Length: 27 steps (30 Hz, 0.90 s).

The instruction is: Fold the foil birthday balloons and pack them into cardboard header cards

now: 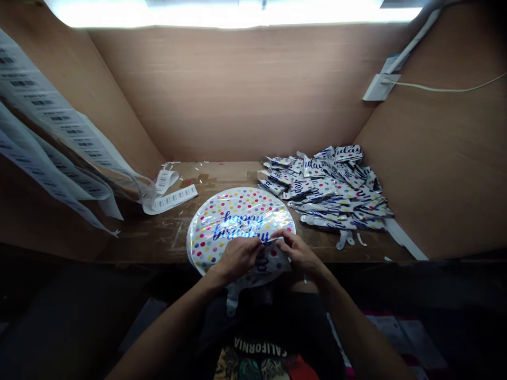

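In front of me lies a round, flat foil balloon (233, 206), white with coloured dots and blue "happy birthday" lettering. A second edge beneath its left rim suggests a stack. Over its lower right part, my left hand (241, 256) and my right hand (296, 252) pinch a partly folded foil balloon (263, 266) with the same print. My fingers are close together, and a thin white edge or strip shows between them. Whether it belongs to the balloon I cannot tell. A pale balloon tail (232, 302) hangs over the table's front edge.
Folded balloons (328, 190) lie heaped at the right. Long strips of barcode labels (67, 121) hang at the left, their ends reaching the table (166, 240). White scraps lie around. A wall socket (381, 87) with a cable is on the right panel; a bright lamp (245, 13) hangs above.
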Tool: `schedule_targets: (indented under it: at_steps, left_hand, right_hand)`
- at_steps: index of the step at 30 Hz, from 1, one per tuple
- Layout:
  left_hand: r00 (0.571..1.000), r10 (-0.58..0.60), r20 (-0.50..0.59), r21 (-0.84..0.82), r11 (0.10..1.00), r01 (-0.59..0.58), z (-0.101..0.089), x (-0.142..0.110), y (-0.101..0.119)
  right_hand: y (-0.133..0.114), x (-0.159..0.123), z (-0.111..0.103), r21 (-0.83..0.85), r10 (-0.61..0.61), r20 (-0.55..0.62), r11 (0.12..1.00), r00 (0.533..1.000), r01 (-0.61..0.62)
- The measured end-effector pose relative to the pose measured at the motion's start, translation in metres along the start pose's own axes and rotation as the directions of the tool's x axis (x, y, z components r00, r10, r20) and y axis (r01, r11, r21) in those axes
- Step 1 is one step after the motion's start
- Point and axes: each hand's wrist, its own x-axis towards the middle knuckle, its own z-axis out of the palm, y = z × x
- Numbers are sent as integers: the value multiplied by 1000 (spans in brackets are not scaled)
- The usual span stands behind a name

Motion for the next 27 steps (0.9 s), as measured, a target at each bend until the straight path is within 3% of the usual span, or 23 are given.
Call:
schedule_targets:
  at_steps: [2, 4, 6, 8, 11, 13, 15, 17, 19, 20, 23, 25, 27]
  left_hand:
    - [991, -56, -119, -117, 992, 42, 4, 4, -3]
    - [972, -153, -176, -297, 950, 96, 12, 7, -9]
    - [946, -215, -242, -353, 928, 121, 23, 8, -19]
    - [910, -225, -347, -257, 957, 138, 36, 6, -31]
    - [865, -200, -460, -85, 980, 181, 47, 7, -48]
    - [851, -185, -491, -41, 981, 190, 43, 12, -55]
    - [853, -155, -499, -17, 985, 169, 28, 18, -58]
    - [906, -83, -416, 35, 994, 107, 6, 19, -58]
    - [981, 10, -196, 127, 992, 16, -17, 13, -60]
    - [998, 40, -53, 186, 982, -29, -26, 7, -61]
    - [954, 21, 300, 362, 923, -134, -40, -15, -66]
    - [920, -36, 390, 476, 863, -168, -38, -26, -69]
    - [911, -72, 407, 572, 797, -193, -32, -31, -73]
  right_hand:
    - [-3, 3, 6, -162, -129, -139, 981, 982, 106]
    - [-2, 5, 17, -349, -291, -306, 920, 906, 178]
    - [8, 4, 31, -497, -410, -401, 848, 819, 182]
    - [25, 2, 45, -600, -500, -400, 776, 768, 193]
    - [50, 10, 58, -681, -580, -294, 685, 759, 260]
    - [49, 32, 51, -718, -577, -257, 651, 775, 247]
    - [27, 70, 30, -754, -568, -294, 633, 769, 179]
    - [-11, 115, -3, -768, -571, -383, 633, 726, 93]
    - [-52, 159, -40, -769, -566, -464, 639, 681, 7]
    - [-68, 178, -57, -771, -553, -479, 636, 682, -26]
    - [-85, 216, -85, -791, -486, -465, 603, 740, -101]
    - [-71, 226, -84, -819, -432, -398, 564, 809, -102]
    - [-51, 227, -75, -843, -361, -319, 531, 876, -88]
